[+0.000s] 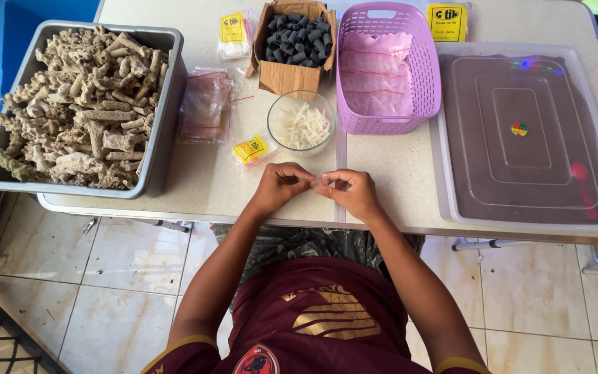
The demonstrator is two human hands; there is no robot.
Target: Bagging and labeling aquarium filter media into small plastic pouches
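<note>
My left hand and right hand meet at the near edge of the table, fingertips pinched together on something small and pale between them. It is too tiny for me to tell what it is, though it sits right where my thumbs and forefingers touch, just above the table. My other fingers curl in, so neither hand is open.

Just beyond my hands stands a glass bowl of pale little strips, close enough to reach without leaning. Beside it lie small clear bags and a yellow-labelled packet. A cardboard box of short dark tubes sits behind the bowl, next to a purple basket with filled bags inside. A grey tub heaped with rough coral-like pieces is on my left, a lidded clear bin on my right.
</note>
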